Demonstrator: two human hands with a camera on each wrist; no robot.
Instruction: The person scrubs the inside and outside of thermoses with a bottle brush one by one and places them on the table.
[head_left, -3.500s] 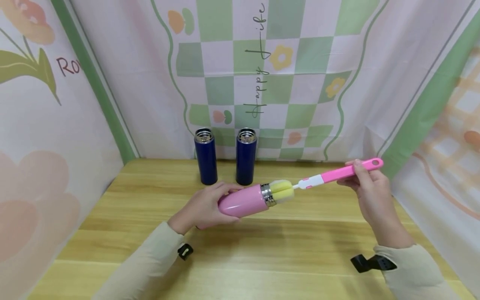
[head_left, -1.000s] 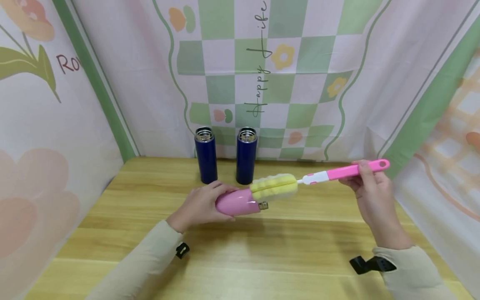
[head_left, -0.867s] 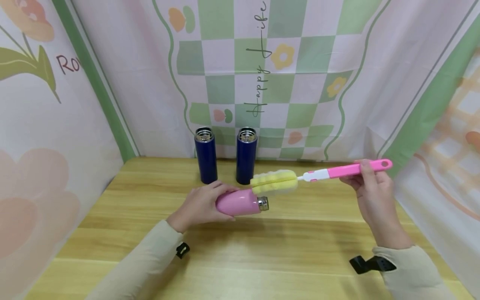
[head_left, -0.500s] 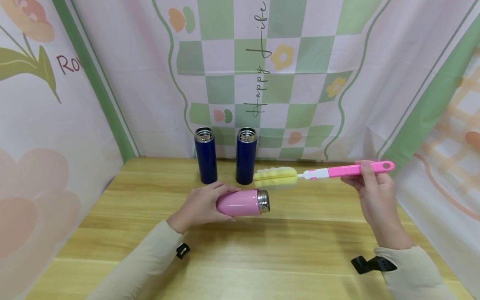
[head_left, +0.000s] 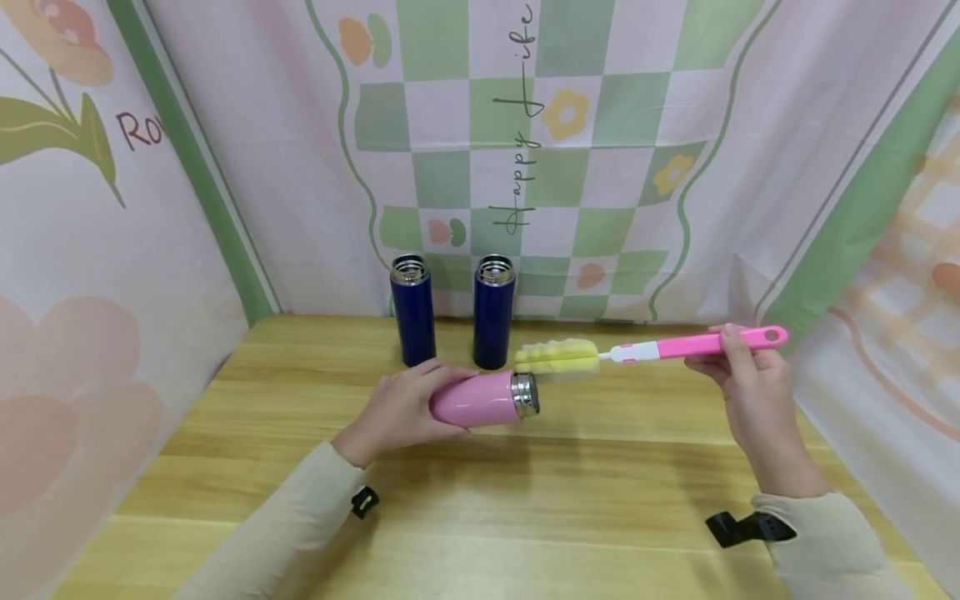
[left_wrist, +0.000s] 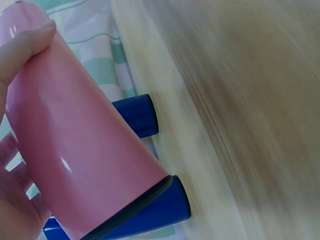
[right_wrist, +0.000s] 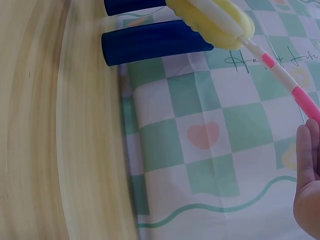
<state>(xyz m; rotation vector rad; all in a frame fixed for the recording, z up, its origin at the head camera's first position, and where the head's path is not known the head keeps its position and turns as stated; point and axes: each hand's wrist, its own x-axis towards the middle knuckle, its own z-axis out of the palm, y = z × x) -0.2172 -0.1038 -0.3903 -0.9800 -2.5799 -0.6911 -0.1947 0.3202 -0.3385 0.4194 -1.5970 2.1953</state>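
In the head view my left hand (head_left: 401, 410) grips a pink thermos bottle (head_left: 480, 400) around its base end. The bottle is tilted, its bare steel mouth pointing right. My right hand (head_left: 753, 400) holds the pink handle of a bottle brush (head_left: 693, 343) between thumb and fingers. Its yellow sponge head (head_left: 558, 357) is out of the bottle, just above and behind the mouth; whether they touch I cannot tell. From the left wrist view the bottle (left_wrist: 85, 130) shows its dark base, with my thumb and fingers on either side.
Two dark blue bottles without lids, one on the left (head_left: 413, 321) and one on the right (head_left: 492, 321), stand upright at the back of the wooden table (head_left: 525, 517). Behind them hangs a green checkered curtain (head_left: 555, 183). Patterned cloth also hangs at both sides.
Over the last seconds the brush head has come out of the pink bottle, moving right with my right hand. Just now the bottle's mouth has risen slightly while the sponge has shifted a little rightward.
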